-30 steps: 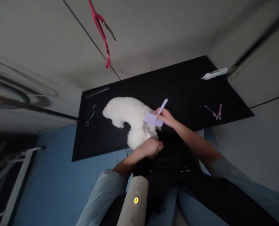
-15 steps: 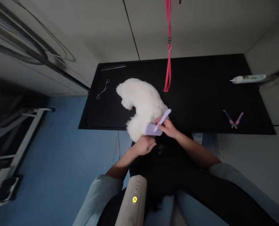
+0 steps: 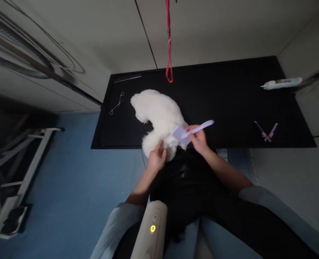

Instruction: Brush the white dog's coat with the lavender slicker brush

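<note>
A fluffy white dog lies or stands curved at the near left part of a black grooming table; no face shows from above. My right hand grips a lavender slicker brush, whose handle points to the right. The brush head rests against the fur at the dog's near end, its bristles turned out of sight. Beside it, my left hand has its fingers closed in the fur near the table's front edge, the tips partly buried.
A pink-red loop leash hangs above the back edge. Scissors and a thin metal comb lie at the left. On the right are a white bottle and nail clippers. A grey-white device juts up before my body.
My left hand has moved up from below the dog into its fur. The brush has swung to a flatter handle angle and shifted up and right. The leash loop has swung left.
</note>
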A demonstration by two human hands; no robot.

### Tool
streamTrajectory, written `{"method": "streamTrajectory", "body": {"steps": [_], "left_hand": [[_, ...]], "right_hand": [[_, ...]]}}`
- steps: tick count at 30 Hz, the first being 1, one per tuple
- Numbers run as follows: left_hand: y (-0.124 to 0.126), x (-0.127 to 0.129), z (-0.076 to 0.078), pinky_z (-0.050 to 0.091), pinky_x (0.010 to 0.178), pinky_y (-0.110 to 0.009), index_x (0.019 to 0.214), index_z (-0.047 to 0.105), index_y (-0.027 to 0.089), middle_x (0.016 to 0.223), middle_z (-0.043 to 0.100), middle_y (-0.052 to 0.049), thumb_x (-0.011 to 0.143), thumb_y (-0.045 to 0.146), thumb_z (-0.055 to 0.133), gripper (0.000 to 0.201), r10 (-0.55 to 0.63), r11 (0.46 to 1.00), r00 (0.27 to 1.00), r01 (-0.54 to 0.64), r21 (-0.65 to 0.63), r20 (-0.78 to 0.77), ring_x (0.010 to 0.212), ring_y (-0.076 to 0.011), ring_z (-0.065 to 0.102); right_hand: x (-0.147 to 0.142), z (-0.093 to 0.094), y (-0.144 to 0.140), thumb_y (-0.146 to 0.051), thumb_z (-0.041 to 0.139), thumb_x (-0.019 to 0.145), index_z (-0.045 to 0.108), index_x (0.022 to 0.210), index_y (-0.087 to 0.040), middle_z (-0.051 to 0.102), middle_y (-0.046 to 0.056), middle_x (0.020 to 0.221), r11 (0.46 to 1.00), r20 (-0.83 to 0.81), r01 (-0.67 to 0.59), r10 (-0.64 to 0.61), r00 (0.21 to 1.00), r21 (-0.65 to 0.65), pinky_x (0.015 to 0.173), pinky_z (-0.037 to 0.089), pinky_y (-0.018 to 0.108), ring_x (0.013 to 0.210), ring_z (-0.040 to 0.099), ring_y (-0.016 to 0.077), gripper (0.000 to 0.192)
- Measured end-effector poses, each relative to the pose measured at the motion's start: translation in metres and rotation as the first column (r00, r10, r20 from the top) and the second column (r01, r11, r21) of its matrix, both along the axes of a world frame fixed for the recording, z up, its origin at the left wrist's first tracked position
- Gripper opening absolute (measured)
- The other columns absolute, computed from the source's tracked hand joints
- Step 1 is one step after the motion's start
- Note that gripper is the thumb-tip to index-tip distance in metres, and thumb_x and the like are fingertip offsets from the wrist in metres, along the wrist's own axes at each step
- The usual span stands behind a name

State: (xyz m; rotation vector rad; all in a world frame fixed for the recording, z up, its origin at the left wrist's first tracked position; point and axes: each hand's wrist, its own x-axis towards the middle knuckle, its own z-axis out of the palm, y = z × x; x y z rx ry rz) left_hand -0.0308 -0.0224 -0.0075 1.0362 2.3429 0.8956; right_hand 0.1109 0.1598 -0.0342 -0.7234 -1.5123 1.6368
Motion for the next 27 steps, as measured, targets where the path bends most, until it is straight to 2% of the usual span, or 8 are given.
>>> {"method": "streamTrajectory", "body": {"steps": [2,6,9,11,15,19,23,27], "left_hand": [[0.003,-0.006,0.005,0.048,0.063,-0.027,0.137,0.057,0.009,0.063,0.065,-0.002,0.086,0.039,0.065,0.059,-0.039,0.982,0.995,0.02,-0.186,-0.096,0.063,-0.0197,0.065],[0.007,-0.021,0.018,0.048,0.067,-0.029,0.142,0.052,0.01,0.076,0.072,-0.008,0.083,0.042,0.07,0.071,-0.064,0.908,0.982,-0.016,-0.418,-0.176,0.079,-0.0265,0.071],[0.008,-0.027,0.021,0.047,0.069,-0.029,0.145,0.048,0.011,0.084,0.074,-0.01,0.083,0.047,0.069,0.074,-0.092,0.884,0.98,-0.002,-0.467,-0.178,0.085,-0.0272,0.071],[0.006,-0.028,0.019,0.046,0.068,-0.028,0.145,0.047,0.013,0.085,0.074,-0.009,0.083,0.049,0.069,0.075,-0.081,0.887,0.983,-0.006,-0.462,-0.168,0.084,-0.0262,0.071],[-0.002,-0.028,0.006,0.042,0.061,-0.025,0.143,0.047,0.014,0.076,0.072,-0.004,0.08,0.051,0.071,0.077,-0.006,0.921,0.995,-0.032,-0.387,-0.097,0.073,-0.0222,0.069],[-0.009,-0.029,-0.005,0.041,0.059,-0.025,0.14,0.048,0.012,0.07,0.068,-0.001,0.076,0.05,0.074,0.079,0.023,0.954,0.998,-0.04,-0.298,-0.061,0.066,-0.0204,0.066],[-0.011,-0.027,-0.011,0.04,0.061,-0.026,0.136,0.05,0.011,0.066,0.065,0.0,0.084,0.048,0.062,0.064,0.053,0.967,0.995,-0.072,-0.246,-0.082,0.066,-0.0203,0.065],[-0.009,-0.022,-0.012,0.037,0.057,-0.026,0.128,0.055,0.009,0.059,0.059,0.002,0.086,0.049,0.054,0.058,0.103,0.977,0.994,-0.108,-0.181,-0.038,0.059,-0.0189,0.061]], "right_hand": [[0.001,0.002,-0.001,-0.05,0.072,0.077,0.059,0.093,-0.023,0.069,0.006,0.094,0.99,0.073,-0.143,0.142,0.987,0.001,0.084,0.053,0.038,0.088,0.065,0.0216,0.034],[-0.003,0.007,-0.004,-0.049,0.066,0.082,0.058,0.094,-0.023,0.068,0.007,0.102,0.988,0.022,0.153,-0.153,0.988,0.035,0.088,0.053,0.039,0.095,0.064,0.022,0.03],[-0.012,0.012,-0.011,-0.046,0.071,0.077,0.061,0.093,-0.022,0.069,0.006,0.097,0.993,0.082,-0.105,0.1,0.992,0.058,0.086,0.054,0.039,0.092,0.065,0.0226,0.03],[-0.021,0.015,-0.015,-0.046,0.071,0.076,0.061,0.092,-0.022,0.069,0.005,0.09,0.984,0.126,-0.179,0.176,0.976,0.014,0.08,0.055,0.039,0.083,0.065,0.0217,0.031],[-0.032,0.016,-0.022,-0.047,0.065,0.081,0.059,0.098,-0.022,0.069,0.008,0.101,0.998,0.03,0.031,-0.032,0.999,0.047,0.085,0.054,0.039,0.092,0.065,0.0227,0.03],[-0.034,0.015,-0.019,-0.047,0.069,0.077,0.06,0.093,-0.022,0.069,0.007,0.09,0.982,0.089,-0.184,0.179,0.98,0.045,0.079,0.055,0.039,0.084,0.065,0.0225,0.031],[-0.031,0.021,-0.008,-0.05,0.063,0.083,0.056,0.098,-0.023,0.067,0.008,0.102,0.984,-0.019,0.149,-0.148,0.989,0.096,0.087,0.054,0.039,0.096,0.064,0.0228,0.031],[-0.029,0.024,-0.013,-0.047,0.07,0.076,0.06,0.094,-0.022,0.069,0.005,0.094,0.975,0.107,-0.206,0.197,0.975,0.082,0.083,0.054,0.038,0.088,0.065,0.0212,0.032]]}}
